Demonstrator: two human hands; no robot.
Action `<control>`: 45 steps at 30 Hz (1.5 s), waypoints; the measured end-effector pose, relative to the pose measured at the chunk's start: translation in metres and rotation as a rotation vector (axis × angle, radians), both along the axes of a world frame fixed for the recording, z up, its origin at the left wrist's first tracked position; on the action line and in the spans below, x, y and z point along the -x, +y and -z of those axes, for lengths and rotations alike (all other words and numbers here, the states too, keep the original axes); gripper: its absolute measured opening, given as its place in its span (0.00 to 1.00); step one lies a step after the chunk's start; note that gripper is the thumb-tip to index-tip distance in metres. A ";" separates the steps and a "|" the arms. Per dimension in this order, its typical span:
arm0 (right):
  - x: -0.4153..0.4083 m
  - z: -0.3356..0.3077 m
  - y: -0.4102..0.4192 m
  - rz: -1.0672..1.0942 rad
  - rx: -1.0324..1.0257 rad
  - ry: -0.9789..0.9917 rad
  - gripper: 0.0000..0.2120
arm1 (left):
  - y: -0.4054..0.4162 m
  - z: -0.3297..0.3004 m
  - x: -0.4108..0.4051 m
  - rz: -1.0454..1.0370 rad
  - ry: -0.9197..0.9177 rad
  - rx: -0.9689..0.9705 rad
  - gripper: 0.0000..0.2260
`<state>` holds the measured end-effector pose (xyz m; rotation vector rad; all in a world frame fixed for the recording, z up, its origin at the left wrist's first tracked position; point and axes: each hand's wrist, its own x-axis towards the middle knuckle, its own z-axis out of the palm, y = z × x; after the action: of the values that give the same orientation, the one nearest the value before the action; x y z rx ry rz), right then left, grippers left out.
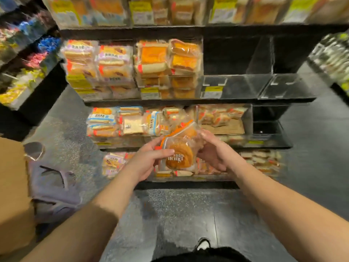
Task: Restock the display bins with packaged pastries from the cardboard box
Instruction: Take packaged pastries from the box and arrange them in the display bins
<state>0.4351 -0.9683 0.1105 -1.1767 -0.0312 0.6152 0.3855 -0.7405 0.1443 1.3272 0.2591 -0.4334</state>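
Between both sets of fingers sits the pastry packet point(180, 148), gripped from either side in front of the shelf. Left hand point(151, 159) curls round its near left edge, right hand point(211, 150) cups the far right side. Long axis of the packet tilts up and away to the right. Beyond the fingertips lies a half-filled bin point(224, 120), just past the right hand, so that hand looks nearer. Cardboard box point(13, 195) waits well off to the left.
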 end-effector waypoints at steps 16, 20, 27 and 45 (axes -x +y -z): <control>-0.045 -0.003 -0.187 -0.329 0.707 -0.123 0.29 | -0.165 0.030 -0.078 0.372 0.152 -0.184 0.18; -0.065 0.022 -0.208 -0.216 0.837 -0.095 0.32 | -0.172 0.047 -0.107 0.377 0.182 -0.180 0.19; -0.121 0.033 -0.242 -0.170 1.211 -0.173 0.17 | -0.166 0.089 -0.192 0.237 0.121 -0.326 0.35; -0.252 0.121 -0.210 -0.415 1.554 -0.386 0.27 | -0.199 0.159 -0.307 0.304 -0.067 -0.755 0.30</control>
<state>0.6870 -1.1779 -0.0107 -2.8386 -0.1429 0.7537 0.6927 -0.9398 -0.0142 2.1334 0.1672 -0.5719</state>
